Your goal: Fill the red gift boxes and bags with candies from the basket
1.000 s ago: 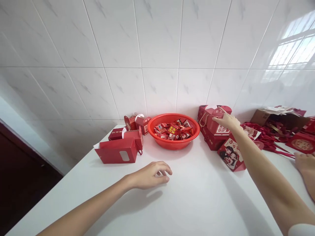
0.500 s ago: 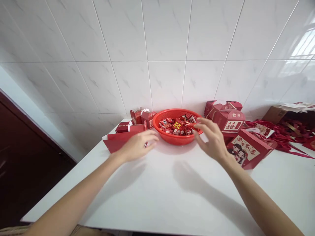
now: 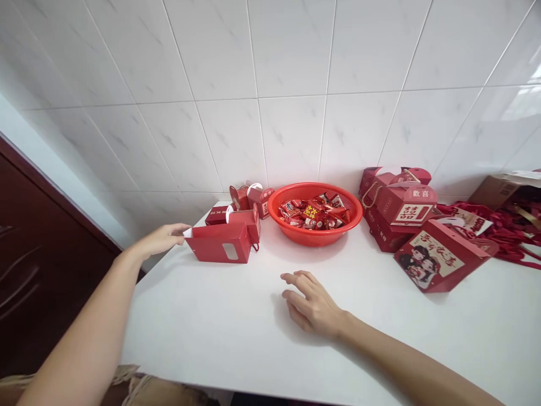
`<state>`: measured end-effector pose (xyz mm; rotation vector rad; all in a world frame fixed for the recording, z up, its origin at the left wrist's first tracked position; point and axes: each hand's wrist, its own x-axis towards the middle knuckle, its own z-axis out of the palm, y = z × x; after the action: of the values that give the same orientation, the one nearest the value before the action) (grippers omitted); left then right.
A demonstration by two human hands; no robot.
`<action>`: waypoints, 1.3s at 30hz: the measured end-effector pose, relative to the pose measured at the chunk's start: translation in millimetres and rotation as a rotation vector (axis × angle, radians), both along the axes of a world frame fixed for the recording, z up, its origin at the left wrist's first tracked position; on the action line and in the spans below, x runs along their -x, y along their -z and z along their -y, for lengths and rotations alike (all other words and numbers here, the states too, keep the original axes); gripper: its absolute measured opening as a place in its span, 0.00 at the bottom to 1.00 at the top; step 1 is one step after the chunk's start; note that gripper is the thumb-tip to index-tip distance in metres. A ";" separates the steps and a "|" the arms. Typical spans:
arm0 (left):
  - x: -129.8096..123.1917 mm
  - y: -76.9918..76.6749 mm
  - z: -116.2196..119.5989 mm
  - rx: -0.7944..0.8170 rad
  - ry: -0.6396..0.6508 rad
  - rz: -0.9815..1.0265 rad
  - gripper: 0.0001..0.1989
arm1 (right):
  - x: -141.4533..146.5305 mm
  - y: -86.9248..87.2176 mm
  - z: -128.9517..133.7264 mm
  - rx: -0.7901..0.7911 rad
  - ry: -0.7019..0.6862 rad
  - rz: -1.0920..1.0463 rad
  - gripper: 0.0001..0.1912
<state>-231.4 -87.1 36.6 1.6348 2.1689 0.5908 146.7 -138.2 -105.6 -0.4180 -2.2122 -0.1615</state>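
Observation:
My left hand is at the left end of an open red box lying on the white table, its fingertips at the box's edge. Whether it grips the box is unclear. Above the middle of the table, my right hand has its fingers apart and slightly curled, with nothing in them. Behind it stands a red plastic basket with red-wrapped sweets inside. Small red boxes are grouped between the open box and the basket.
Stacked red gift boxes stand right of the basket, with a tilted box bearing a couple picture in front. Red ribbons and a cardboard box lie far right. A tiled wall borders the table behind.
My left hand has moved left to the open box's end. My right hand has left the basket's side and come down toward the middle of the table. The view has shifted slightly.

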 end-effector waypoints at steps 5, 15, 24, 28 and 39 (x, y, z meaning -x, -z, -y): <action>6.5 11.3 2.3 0.161 0.034 0.119 0.15 | 6.2 5.9 0.9 0.059 -0.030 -0.002 0.11; -11.5 2.5 7.2 0.057 0.206 0.098 0.17 | 6.8 11.9 -0.9 0.128 -0.004 -0.024 0.11; -58.4 -23.4 11.8 -0.051 0.452 0.336 0.17 | -12.0 2.4 -11.3 0.472 0.141 -0.214 0.18; -119.2 -12.7 17.4 -0.219 0.558 0.291 0.22 | -14.7 -0.1 -15.0 0.646 0.126 -0.335 0.25; -188.4 7.1 42.2 -0.203 0.634 0.498 0.15 | -18.4 0.4 -18.5 0.812 -0.030 -0.167 0.27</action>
<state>-43.0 -129.3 29.5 1.8909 1.1866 0.9075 165.1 -119.7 -106.0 -0.7957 -2.0354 0.7849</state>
